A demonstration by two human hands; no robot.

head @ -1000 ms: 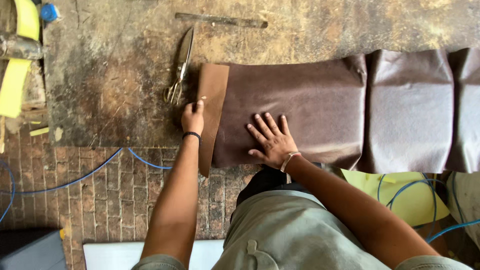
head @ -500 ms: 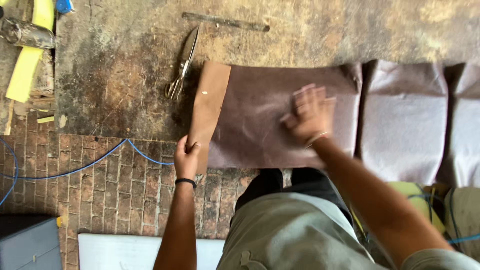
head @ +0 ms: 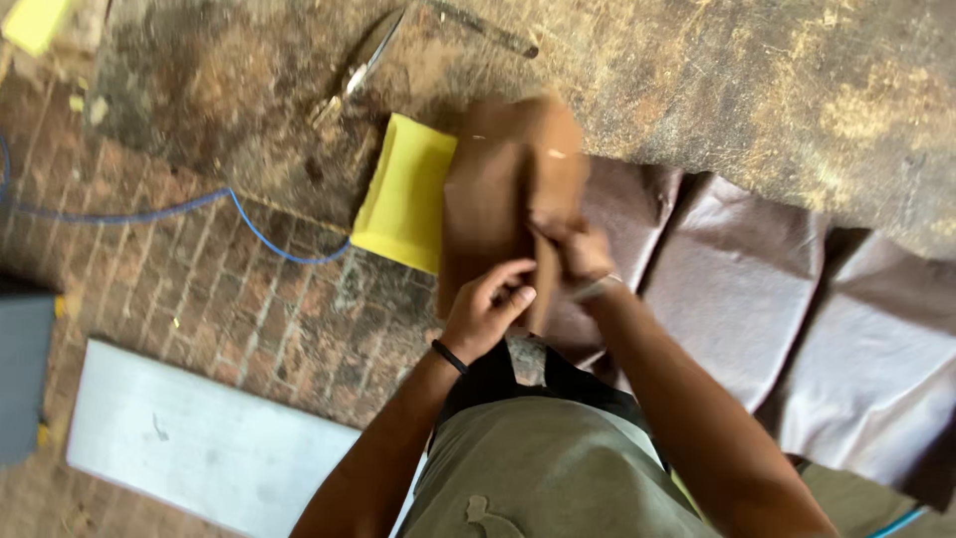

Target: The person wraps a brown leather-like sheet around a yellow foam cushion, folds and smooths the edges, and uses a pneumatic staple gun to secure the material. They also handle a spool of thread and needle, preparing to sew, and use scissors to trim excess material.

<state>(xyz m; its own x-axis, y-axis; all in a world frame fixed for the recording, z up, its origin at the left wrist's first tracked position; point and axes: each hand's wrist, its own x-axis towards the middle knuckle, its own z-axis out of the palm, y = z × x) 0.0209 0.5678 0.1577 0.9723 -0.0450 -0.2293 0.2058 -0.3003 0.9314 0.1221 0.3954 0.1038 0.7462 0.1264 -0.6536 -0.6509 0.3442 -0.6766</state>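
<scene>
Head view shows me both hands meeting over the folded end of a brown sheet of leather-like material (head: 503, 184). My left hand (head: 488, 309) is closed in a pinch on the near edge of that folded end, a dark band on its wrist. My right hand (head: 576, 249) is clamped on the same fold just beside the left, fingers curled around it, though motion blur hides the exact finger positions. The folded end is lifted and stands partly upright above the worn, stained work surface (head: 757, 80), while the rest of the sheet trails off to my right, creased into panels. A yellow foam piece (head: 403, 194) lies just beside the fold, partly under it. Scissors (head: 358, 65) lie farther away on the surface. A blue cable (head: 199, 204) runs over the brick floor (head: 199, 289), and a pale flat board (head: 199, 443) lies on the bricks nearer to me.
</scene>
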